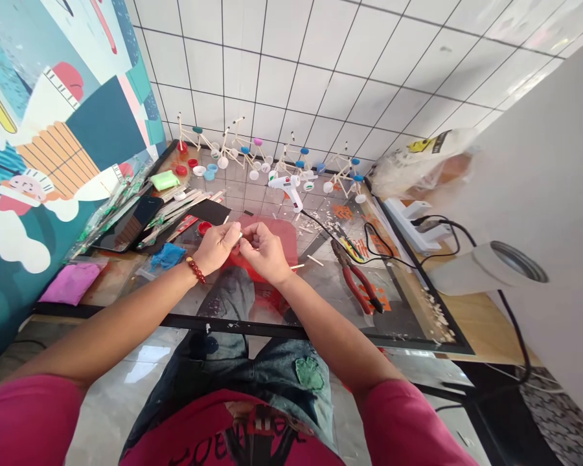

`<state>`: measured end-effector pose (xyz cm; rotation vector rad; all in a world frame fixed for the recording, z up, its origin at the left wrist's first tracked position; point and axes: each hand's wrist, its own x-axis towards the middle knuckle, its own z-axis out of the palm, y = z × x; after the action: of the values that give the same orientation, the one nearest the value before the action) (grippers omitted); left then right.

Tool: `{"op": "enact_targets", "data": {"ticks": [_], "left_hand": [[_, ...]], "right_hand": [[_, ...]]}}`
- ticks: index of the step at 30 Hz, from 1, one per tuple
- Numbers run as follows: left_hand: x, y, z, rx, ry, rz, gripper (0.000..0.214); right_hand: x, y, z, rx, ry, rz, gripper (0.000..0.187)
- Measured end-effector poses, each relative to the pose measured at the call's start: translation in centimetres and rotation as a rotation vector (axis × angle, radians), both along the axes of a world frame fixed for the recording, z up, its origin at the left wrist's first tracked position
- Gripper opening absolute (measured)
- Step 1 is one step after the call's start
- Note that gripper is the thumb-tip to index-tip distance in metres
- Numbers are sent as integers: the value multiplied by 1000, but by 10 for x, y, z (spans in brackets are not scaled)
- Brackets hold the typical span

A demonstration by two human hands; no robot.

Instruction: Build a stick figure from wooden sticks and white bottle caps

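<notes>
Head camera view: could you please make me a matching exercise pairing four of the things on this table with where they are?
Things:
1. glue gun
2. pliers
3. pink bag
4. small stick

Places:
A. pinched between the left hand and the right hand
B. at the far left of the table
C. lying to the right of the hands, red handles towards the person
D. beyond the hands, just in front of the row of stick models

Pairs: 1-D, 2-C, 3-B, 4-A.
</notes>
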<state>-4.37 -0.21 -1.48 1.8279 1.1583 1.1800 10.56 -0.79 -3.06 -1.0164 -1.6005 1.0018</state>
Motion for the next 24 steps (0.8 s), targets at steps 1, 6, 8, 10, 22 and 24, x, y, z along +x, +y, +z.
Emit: {"op": "enact_targets", "data": {"ticks": [1, 6, 8, 10, 22, 24], "left_hand": [[1, 1, -1, -30, -28, -11, 50], [3, 6, -15, -213, -246, -55, 52], [2, 7, -17, -284, -313, -106, 52], [2, 6, -15, -328, -329, -148, 52], [4, -2, 0, -109, -54, -94, 51], [4, 1, -4, -164, -132, -99, 53]], "right_hand": [[0, 1, 0, -50, 42, 24, 13], [2, 5, 0, -173, 277, 227, 25], [2, 5, 0, -180, 270, 250, 34], [2, 4, 0, -185, 240, 252, 40], [4, 7, -7, -206, 265, 271, 25], [4, 8, -5, -224, 295, 337, 30]]}}
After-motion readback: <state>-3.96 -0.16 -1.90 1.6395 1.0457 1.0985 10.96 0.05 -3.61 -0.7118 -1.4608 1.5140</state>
